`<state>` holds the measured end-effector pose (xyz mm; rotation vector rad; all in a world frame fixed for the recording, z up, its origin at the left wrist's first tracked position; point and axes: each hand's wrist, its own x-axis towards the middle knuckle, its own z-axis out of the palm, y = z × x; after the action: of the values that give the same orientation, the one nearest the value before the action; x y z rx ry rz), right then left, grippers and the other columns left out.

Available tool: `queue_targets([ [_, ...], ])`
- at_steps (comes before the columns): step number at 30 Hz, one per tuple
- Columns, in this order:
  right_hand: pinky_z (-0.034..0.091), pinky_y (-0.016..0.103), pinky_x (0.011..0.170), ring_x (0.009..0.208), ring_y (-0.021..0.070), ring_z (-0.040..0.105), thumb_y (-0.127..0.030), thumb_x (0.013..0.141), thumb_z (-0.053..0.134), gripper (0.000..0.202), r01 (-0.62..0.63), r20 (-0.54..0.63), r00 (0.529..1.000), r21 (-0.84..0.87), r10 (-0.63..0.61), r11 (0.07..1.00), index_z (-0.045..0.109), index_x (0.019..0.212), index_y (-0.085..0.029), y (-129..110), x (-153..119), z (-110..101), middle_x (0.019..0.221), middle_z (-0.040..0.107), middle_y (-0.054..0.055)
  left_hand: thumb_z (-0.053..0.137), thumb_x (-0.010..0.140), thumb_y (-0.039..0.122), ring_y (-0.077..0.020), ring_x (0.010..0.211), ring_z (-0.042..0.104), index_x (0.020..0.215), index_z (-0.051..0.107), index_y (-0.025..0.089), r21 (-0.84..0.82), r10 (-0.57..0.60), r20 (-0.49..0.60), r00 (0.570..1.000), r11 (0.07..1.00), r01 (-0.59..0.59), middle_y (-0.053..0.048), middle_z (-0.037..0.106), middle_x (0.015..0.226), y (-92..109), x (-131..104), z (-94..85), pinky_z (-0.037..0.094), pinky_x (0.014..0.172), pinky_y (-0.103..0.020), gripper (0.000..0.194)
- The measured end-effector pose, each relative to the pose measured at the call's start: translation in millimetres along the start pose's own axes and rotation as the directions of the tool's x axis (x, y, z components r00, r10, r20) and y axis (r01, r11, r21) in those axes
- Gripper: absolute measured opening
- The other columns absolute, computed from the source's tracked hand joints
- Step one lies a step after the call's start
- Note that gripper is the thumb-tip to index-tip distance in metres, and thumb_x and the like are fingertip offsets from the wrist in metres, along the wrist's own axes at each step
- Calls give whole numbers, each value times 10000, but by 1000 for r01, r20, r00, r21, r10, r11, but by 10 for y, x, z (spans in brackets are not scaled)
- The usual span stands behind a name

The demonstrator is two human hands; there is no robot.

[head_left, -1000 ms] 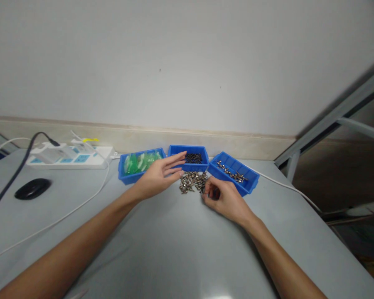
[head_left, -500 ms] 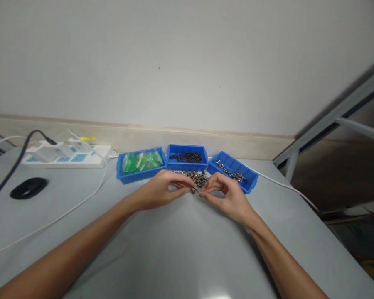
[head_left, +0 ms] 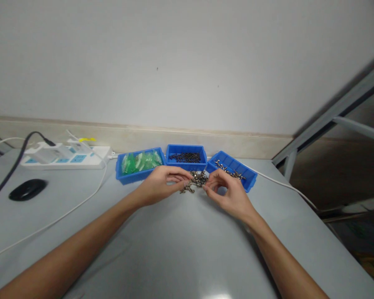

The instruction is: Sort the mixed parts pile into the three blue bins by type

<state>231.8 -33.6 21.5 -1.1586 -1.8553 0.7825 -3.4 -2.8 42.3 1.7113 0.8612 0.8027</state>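
Observation:
A pile of small metal screws (head_left: 198, 178) lies on the table between my hands, just in front of the middle blue bin (head_left: 187, 165). My left hand (head_left: 163, 185) is at the pile's left side, thumb and fingers apart, with nothing visible between them. On the other side, my right hand (head_left: 227, 193) has its thumb and fingertips brought together at the pile's edge; whatever is in that pinch is too small to make out. Dark screws (head_left: 187, 157) fill part of the middle bin. The right blue bin (head_left: 251, 179) holds shiny metal pieces (head_left: 237, 174), partly hidden behind my right hand.
At the left, a blue bin (head_left: 124, 179) contains green-and-clear plastic bags (head_left: 140, 162). Further left are a white power strip (head_left: 90, 162) with plugs, a black mouse (head_left: 28, 189) and trailing cables. A wall stands behind, and a metal frame (head_left: 318, 120) rises at the right.
My hands have drawn slightly apart. The thin piece that showed between my fingertips is no longer visible there, and more of the screw pile shows.

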Motion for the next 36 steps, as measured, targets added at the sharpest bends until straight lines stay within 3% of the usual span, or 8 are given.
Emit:
queue_targets([
  [5, 399, 270, 599, 620, 143, 550, -177, 799, 618, 119, 30, 41, 999, -444, -13, 896, 519, 846, -222, -23, -33, -1, 723, 597, -18, 669, 825, 233, -223, 1057, 699, 1151, 696, 91, -26, 13, -173, 985, 999, -18, -139, 731, 1134, -8, 57, -62, 559, 997, -383, 357],
  [11, 354, 265, 581, 618, 141, 534, -147, 778, 590, 123, 32, 92, 995, -545, 22, 838, 505, 830, -219, -3, -60, 19, 747, 601, -7, 691, 815, 251, -268, 1286, 572, 1432, 494, 101, -62, 38, -215, 976, 997, -52, -181, 555, 1425, -53, 86, -86, 515, 1066, -421, 664],
  [13, 371, 260, 589, 624, 139, 545, -108, 759, 579, 144, 40, 115, 993, -507, 22, 861, 506, 813, -219, 3, -53, 17, 715, 593, -20, 684, 821, 253, -261, 1263, 591, 1402, 529, 103, -61, 17, -194, 981, 998, -29, -176, 560, 1424, -37, 76, -73, 519, 1060, -412, 619],
  [16, 415, 251, 588, 613, 134, 573, -85, 739, 588, 155, 22, 124, 992, -383, 28, 924, 527, 794, -216, -5, -36, 19, 675, 601, -34, 651, 843, 242, -237, 1129, 675, 1227, 667, 97, -3, -11, -127, 992, 1000, 11, -149, 688, 1253, 15, 50, -52, 550, 1011, -391, 411],
  [20, 524, 257, 627, 632, 142, 660, -122, 746, 644, 133, -63, 110, 992, -53, 68, 997, 549, 784, -207, -44, -23, 28, 724, 685, -8, 634, 861, 231, -186, 917, 727, 1051, 738, 126, 150, 64, -25, 998, 987, -60, -91, 772, 1028, 60, 9, -31, 590, 891, -332, 241],
  [25, 593, 301, 702, 738, 191, 743, -254, 777, 753, 208, -111, 102, 991, 226, 89, 968, 558, 830, -205, -67, -40, 29, 829, 740, 46, 623, 888, 215, -167, 924, 714, 1047, 743, 161, 257, 123, 135, 983, 954, -155, -64, 770, 1028, 65, -30, -16, 569, 876, -297, 206],
  [36, 588, 264, 711, 761, 160, 740, -258, 735, 835, 291, -178, 161, 980, 471, 115, 864, 568, 836, -202, -100, -51, 59, 849, 731, 29, 648, 886, 215, -167, 928, 709, 986, 738, 142, 72, 81, 267, 960, 992, -104, -79, 762, 978, 89, -52, -29, 565, 879, -286, 153],
])
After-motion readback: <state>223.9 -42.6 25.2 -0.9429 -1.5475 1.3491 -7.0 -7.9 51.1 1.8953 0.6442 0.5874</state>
